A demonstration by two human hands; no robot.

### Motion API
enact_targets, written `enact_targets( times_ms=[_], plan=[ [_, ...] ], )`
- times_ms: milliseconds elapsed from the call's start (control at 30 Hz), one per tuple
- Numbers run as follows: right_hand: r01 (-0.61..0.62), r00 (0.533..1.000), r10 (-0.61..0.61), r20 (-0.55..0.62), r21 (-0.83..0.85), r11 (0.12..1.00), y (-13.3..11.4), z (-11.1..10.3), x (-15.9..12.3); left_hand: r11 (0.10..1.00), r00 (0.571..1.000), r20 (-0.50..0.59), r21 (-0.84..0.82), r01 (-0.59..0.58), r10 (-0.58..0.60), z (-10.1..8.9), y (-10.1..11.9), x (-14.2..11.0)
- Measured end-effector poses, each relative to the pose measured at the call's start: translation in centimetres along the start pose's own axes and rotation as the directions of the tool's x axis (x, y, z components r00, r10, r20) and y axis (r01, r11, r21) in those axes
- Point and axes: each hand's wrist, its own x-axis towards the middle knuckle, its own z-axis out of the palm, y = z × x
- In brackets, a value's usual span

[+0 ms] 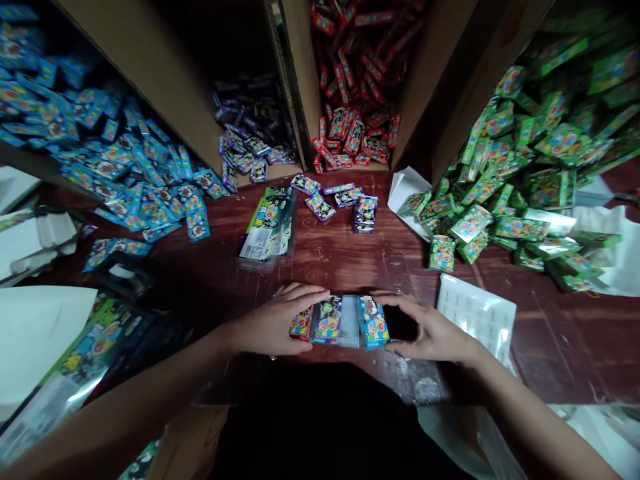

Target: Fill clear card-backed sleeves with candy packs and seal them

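Low on the tabletop, my left hand [277,320] curls round a small red printed box [301,324], its thumb and fingers at the box's edges. My right hand [430,330] holds a small blue printed box [374,323] by its upper and lower edges, with a gap behind it at the palm. A purple printed box [328,320] lies next to the red one. A clear plastic sleeve or tray [351,322] shows between the purple and blue boxes. Whether the outer boxes rest on that plastic I cannot tell.
Cardboard bins pour out blue boxes [135,167], purple boxes [255,147], red boxes [355,133] and green boxes [500,180]. Ahead lie printed plastic packets [267,223] and several loose purple boxes [367,213]. A sheet of clear labels [477,313] lies right; white paper [40,340] lies left.
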Motion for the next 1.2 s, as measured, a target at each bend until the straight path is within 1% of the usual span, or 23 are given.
enact_targets(
  times_ms=[67, 200, 300, 333, 400, 433, 500, 533, 567, 633, 700, 767, 833, 867, 933, 1000, 1100, 1200],
  plan=[
    [0.008, 1.0, -0.008, -0.016, -0.026, 1.0, -0.1, -0.1, 0.2, 1.0, 1.0, -0.013, 0.005, -0.011, 0.011, 0.0, 0.2, 0.1],
    [0.039, 0.999, -0.045, -0.031, -0.158, 0.987, 0.3, -0.4, 0.0, 0.998, 0.998, -0.062, 0.06, -0.009, 0.013, 0.1, 0.6, 0.3],
    [0.029, 0.997, -0.042, -0.067, -0.192, 0.981, 0.6, -0.9, -0.3, 0.997, 0.998, -0.065, 0.08, -0.012, 0.017, 0.1, 0.9, 0.3],
    [0.011, 0.995, -0.03, -0.099, -0.192, 0.981, 0.6, -1.0, -0.3, 0.997, 0.997, -0.077, 0.081, -0.01, 0.016, 0.1, 1.0, 0.3],
    [-0.044, 0.974, -0.002, -0.225, -0.201, 0.979, 0.5, -0.8, -0.1, 0.996, 0.993, -0.122, 0.085, 0.006, 0.004, 0.3, 1.2, 0.3],
    [-0.074, 0.952, 0.007, -0.306, -0.208, 0.975, 0.3, -0.6, 0.1, 0.996, 0.989, -0.15, 0.089, 0.02, -0.006, 0.4, 1.3, 0.3],
    [-0.124, 0.893, 0.015, -0.45, -0.215, 0.969, 0.0, 0.0, 0.5, 0.993, 0.979, -0.201, 0.107, 0.047, -0.024, 0.6, 1.5, 0.5],
    [-0.137, 0.871, 0.016, -0.491, -0.212, 0.968, -0.1, 0.4, 0.6, 0.991, 0.974, -0.224, 0.118, 0.061, -0.033, 0.7, 1.5, 0.6],
    [-0.14, 0.864, 0.017, -0.504, -0.207, 0.968, -0.2, 0.6, 0.6, 0.989, 0.968, -0.246, 0.126, 0.076, -0.043, 0.8, 1.5, 0.7],
    [-0.112, 0.884, 0.005, -0.467, -0.202, 0.973, -0.4, 0.8, 0.3, 0.986, 0.96, -0.273, 0.131, 0.1, -0.061, 0.7, 1.4, 0.8],
    [-0.054, 0.927, -0.022, -0.374, -0.19, 0.98, -0.5, 0.5, -0.1, 0.989, 0.965, -0.254, 0.116, 0.09, -0.058, 0.4, 1.2, 0.9],
    [0.013, 0.968, -0.047, -0.246, -0.138, 0.99, -0.6, -0.2, -0.5, 0.996, 0.984, -0.176, 0.08, 0.036, -0.022, 0.1, 1.2, 0.8],
    [0.052, 0.989, -0.06, -0.132, -0.058, 0.997, -0.8, -0.9, -0.7, 1.0, 0.996, -0.092, 0.023, -0.019, 0.021, -0.2, 1.2, 0.7],
    [0.061, 0.993, -0.063, -0.096, -0.024, 0.998, -0.9, -1.2, -0.7, 0.999, 0.998, -0.061, -0.003, -0.036, 0.036, -0.3, 1.3, 0.7],
    [0.065, 0.995, -0.066, -0.078, -0.01, 0.998, -1.0, -1.4, -0.6, 0.999, 0.998, -0.037, -0.026, -0.045, 0.044, -0.4, 1.3, 0.7],
    [0.072, 0.993, -0.079, -0.089, -0.076, 0.995, -0.9, -1.3, -0.4, 0.999, 0.998, -0.046, -0.012, -0.04, 0.04, -0.3, 1.4, 0.7],
    [0.107, 0.987, -0.13, -0.097, -0.212, 0.971, -0.6, -0.7, -0.1, 0.998, 0.995, -0.088, 0.049, -0.039, 0.043, -0.1, 1.4, 0.7],
    [0.133, 0.982, -0.163, -0.093, -0.269, 0.954, -0.5, -0.6, 0.0, 0.995, 0.991, -0.118, 0.092, -0.048, 0.059, -0.2, 1.4, 0.8]
  ],
)
